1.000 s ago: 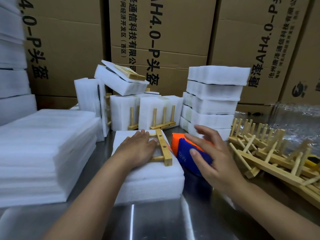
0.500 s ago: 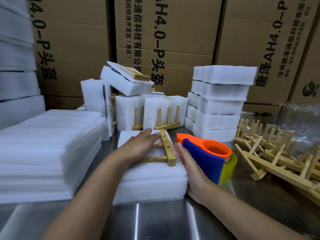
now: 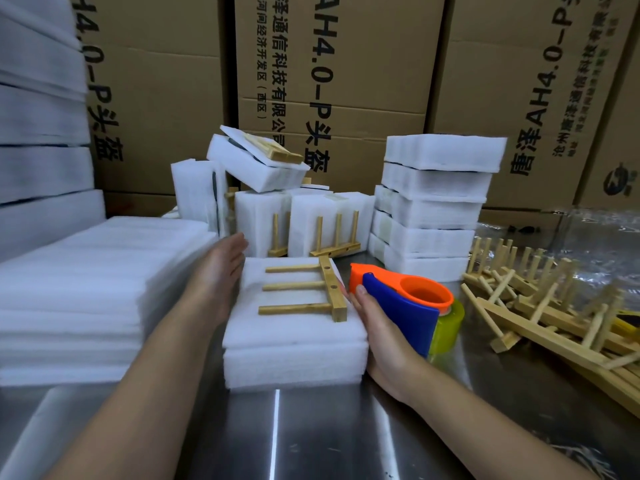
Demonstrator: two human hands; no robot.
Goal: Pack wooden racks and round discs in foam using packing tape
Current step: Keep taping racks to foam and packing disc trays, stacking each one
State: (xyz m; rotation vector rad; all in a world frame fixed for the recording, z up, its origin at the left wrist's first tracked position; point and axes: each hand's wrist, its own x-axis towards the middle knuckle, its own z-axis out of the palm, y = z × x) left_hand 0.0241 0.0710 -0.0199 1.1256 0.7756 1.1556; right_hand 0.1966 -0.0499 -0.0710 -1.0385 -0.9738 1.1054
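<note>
Cartons (image 3: 363,64) printed "AH4.0-P头盔" stood beyond the grip. Just left of it lay a spongy white foam block (image 3: 294,362) bearing a three-pegged wooden rack (image 3: 334,292). Right hand (image 3: 384,337) clasped the orange-and-blue tape dispenser (image 3: 405,313); left hand (image 3: 218,275), fingers straight, flanked the foam's far side.

The cardboard boxes (image 3: 156,98) are printed "AH4.0-P头盔"; the middle box (image 3: 374,46) also reads "通信科技有限公司".
</note>
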